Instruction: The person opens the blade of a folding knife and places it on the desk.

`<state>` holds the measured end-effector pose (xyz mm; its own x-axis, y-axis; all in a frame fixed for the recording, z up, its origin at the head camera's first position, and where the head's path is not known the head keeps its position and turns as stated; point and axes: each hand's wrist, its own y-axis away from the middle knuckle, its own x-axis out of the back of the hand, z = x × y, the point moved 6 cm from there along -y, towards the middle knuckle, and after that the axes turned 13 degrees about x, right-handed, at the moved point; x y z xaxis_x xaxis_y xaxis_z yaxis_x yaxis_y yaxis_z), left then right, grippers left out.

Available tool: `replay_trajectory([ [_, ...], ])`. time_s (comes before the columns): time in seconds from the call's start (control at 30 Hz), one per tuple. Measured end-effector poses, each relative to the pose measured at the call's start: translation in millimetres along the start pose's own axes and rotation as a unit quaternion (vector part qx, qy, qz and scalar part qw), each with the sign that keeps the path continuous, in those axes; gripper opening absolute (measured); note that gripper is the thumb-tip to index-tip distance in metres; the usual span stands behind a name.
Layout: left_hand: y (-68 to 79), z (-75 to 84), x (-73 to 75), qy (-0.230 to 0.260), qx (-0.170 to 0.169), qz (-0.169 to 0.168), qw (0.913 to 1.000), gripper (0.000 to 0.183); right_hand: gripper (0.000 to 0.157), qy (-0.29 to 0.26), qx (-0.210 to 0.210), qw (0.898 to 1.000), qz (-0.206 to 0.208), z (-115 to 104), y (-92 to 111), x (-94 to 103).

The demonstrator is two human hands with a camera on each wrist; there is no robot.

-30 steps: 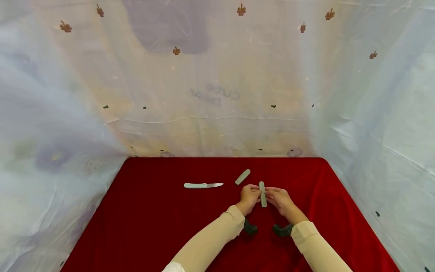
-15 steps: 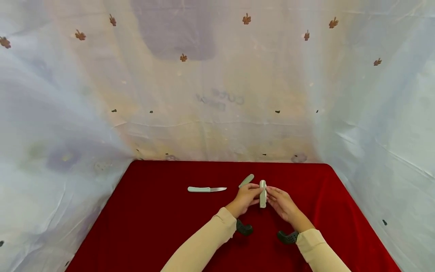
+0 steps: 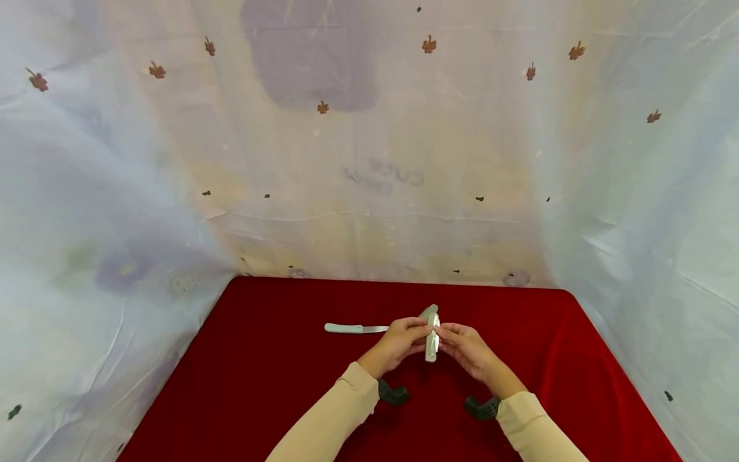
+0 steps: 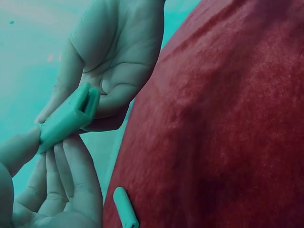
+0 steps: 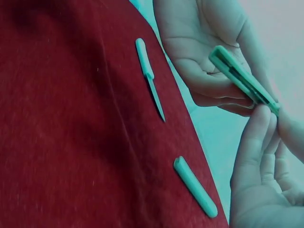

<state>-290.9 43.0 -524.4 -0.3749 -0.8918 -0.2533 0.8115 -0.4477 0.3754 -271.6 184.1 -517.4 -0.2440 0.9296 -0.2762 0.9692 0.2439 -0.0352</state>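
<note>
In the head view both hands hold a folded pocket knife (image 3: 431, 346) with a pale green handle, in front of the body. My left hand (image 3: 398, 339) pinches its handle between thumb and fingers from the left. From the right, the thumb and fingers of my right hand (image 3: 467, 351) pinch at the slotted side, where a bright strip of blade shows. The right wrist view shows the long slot of this knife (image 5: 240, 76), fingertips at its lower end. Seen end-on in the left wrist view, the handle (image 4: 69, 118) has a notch.
A second folded knife (image 5: 194, 186) lies on the red cloth (image 5: 71, 142), partly hidden behind the held one in the head view. Left of it lies a pocket knife with its blade out (image 3: 344, 328). A patterned sheet (image 3: 369, 244) hangs behind the table.
The held knife has turned so its slotted side and blade strip show more. Both hands have come left across the table, now overlapping the folded knife and the bare blade's tip. The view has shifted.
</note>
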Motion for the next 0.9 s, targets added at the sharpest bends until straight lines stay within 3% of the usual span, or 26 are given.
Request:
replay_trajectory([
  [0.4, 18.0, 3.1, 20.9, 0.045, -0.036, 0.015, 0.9982, 0.035, 0.027, -0.011, 0.019, 0.999, 0.040, -0.3, -4.9, -20.4],
  [0.57, 22.9, 0.1, 26.2, 0.041, -0.040, 0.015, 0.9983, 0.036, 0.034, 0.012, 0.021, 1.000, 0.003, -0.2, -5.0, -27.6],
  [0.7, 26.9, -0.8, 29.1, 0.031, -0.039, 0.016, 0.9986, 0.036, 0.028, 0.021, 0.011, 0.999, -0.023, 0.5, -6.0, -29.9],
  [0.9, 35.3, -15.0, 41.2, 0.013, -0.011, 0.001, 0.9999, 0.041, 0.028, 0.014, -0.011, 0.997, -0.071, 11.6, -2.2, -39.4],
])
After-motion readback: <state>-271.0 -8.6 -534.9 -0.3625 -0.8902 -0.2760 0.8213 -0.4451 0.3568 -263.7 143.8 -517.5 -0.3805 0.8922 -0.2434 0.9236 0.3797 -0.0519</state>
